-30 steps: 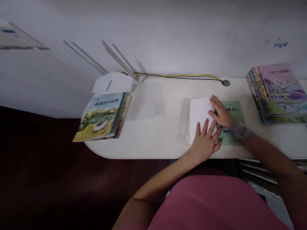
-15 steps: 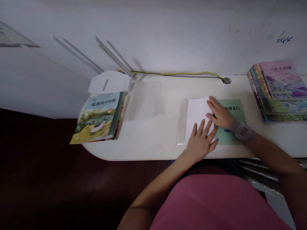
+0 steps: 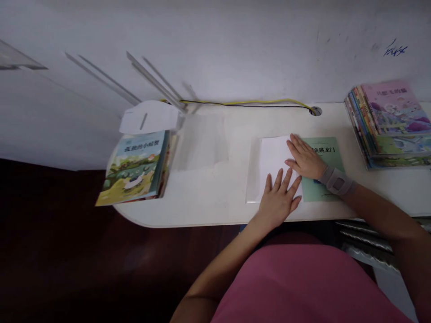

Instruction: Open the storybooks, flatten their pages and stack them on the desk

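Observation:
A thin book lies spread on the table, its light green cover [image 3: 326,172] with dark title characters on the right and a plain white sheet or page [image 3: 271,154] on the left. Beyond that sheet's left edge sticks out a strip of clear plastic film [image 3: 252,179]. My left hand [image 3: 278,199] rests flat on the lower part of the white side, fingers spread. Palm down, my right hand [image 3: 305,157] lies across the line between white and green, with its fingers stretched out over the white. A grey band circles the right wrist.
Picture books [image 3: 133,166] are stacked at the table's left end, beside a white router [image 3: 150,117] with long antennas. Clear plastic sheets [image 3: 202,141] lie near them. Another book stack [image 3: 397,112] stands at the right. Cables [image 3: 242,104] run along the wall into a hole.
Both hands have slid very slightly left over the white side, still flat. The book looks the same; the camera view has shifted a little.

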